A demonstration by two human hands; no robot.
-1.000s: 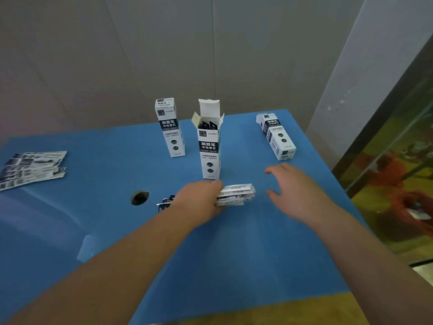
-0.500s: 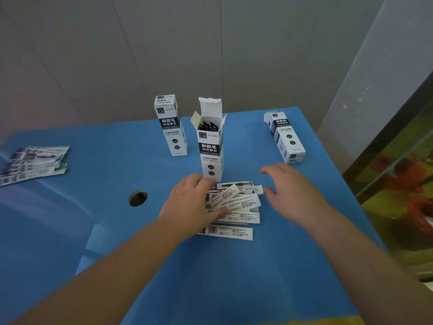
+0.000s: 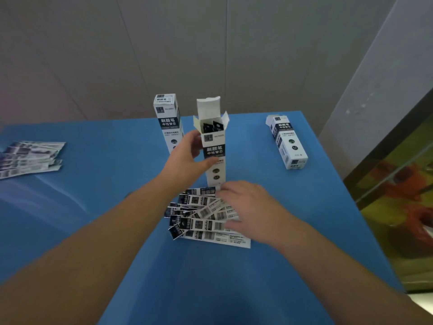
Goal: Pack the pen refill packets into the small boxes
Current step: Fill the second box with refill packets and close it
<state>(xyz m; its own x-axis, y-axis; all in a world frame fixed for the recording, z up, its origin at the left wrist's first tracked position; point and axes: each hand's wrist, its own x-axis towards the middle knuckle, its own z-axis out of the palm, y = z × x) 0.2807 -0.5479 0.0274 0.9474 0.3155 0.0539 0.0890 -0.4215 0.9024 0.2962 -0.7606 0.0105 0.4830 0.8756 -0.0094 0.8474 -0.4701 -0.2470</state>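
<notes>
— Packets [image 3: 206,216] lay fanned on the blue table [image 3: 293,266], just before the open box [image 3: 214,151]?
— Yes. Her left hand [image 3: 185,160] grasped that upright box; her right hand [image 3: 246,205] rested flat on the packets, fingers relaxed.

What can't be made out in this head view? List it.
- Open box: how many packets are inside; its walls hide all but dark tips.
- Fanned packets: right ends covered by the right hand.
- Closed upright box: its base sits behind the left hand.
- Far-left packet stack: print blurred, cut by the frame edge.
</notes>
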